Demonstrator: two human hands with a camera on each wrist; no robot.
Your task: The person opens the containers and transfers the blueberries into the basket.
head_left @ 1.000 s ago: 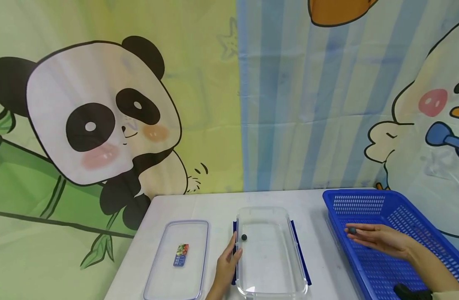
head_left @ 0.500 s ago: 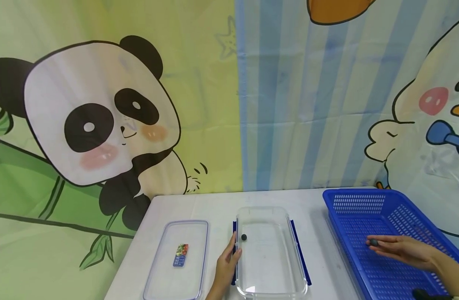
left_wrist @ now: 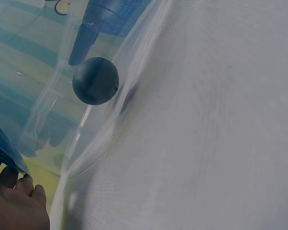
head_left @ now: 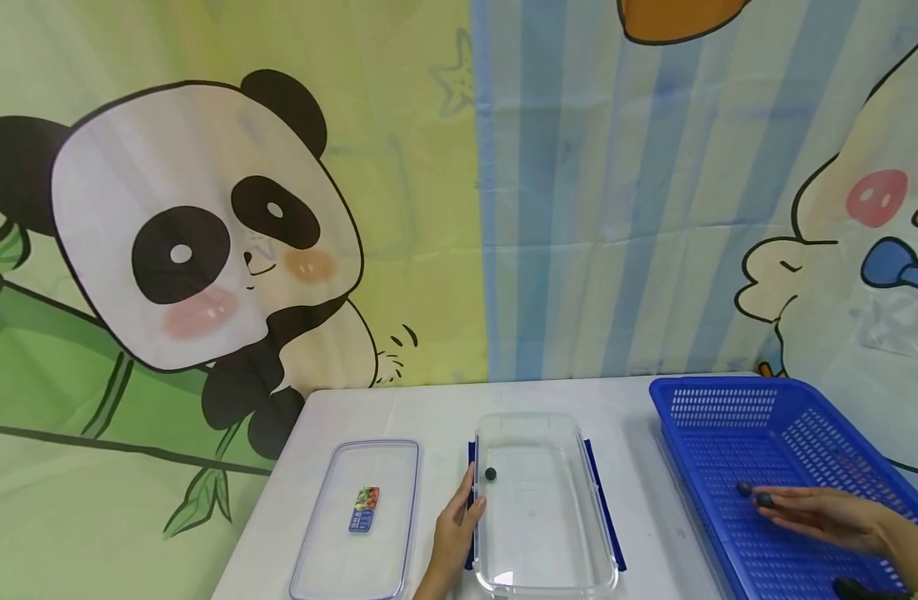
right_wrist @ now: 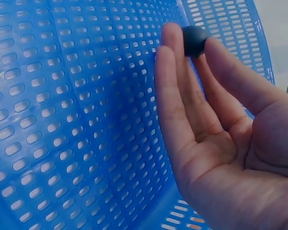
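My left hand [head_left: 453, 533] holds the left side of a clear plastic container [head_left: 549, 517], fingers at its blue latch flap [left_wrist: 4, 148] and thumb by the rim. One small dark ball [head_left: 491, 474] lies inside near that side; it looks large in the left wrist view. My right hand [head_left: 834, 518] is over the blue basket [head_left: 672, 450], palm partly upward. Its thumb and fingertips pinch a small dark round ball [right_wrist: 194, 41] with a tiny nub. Just beyond the fingertips, a second dark ball [head_left: 744, 488] shows against the basket floor in the head view.
A clear lid [head_left: 354, 467] with a fruit-printed sticker [head_left: 363, 510] lies left of the container on the white table [head_left: 444, 408]. The basket has raised, slotted walls. A curtain [head_left: 421, 208] with cartoon animals hangs behind the table.
My right hand has moved right and down, deeper over the basket. A second dark ball now shows by its fingertips. My left hand and the container stay in place.
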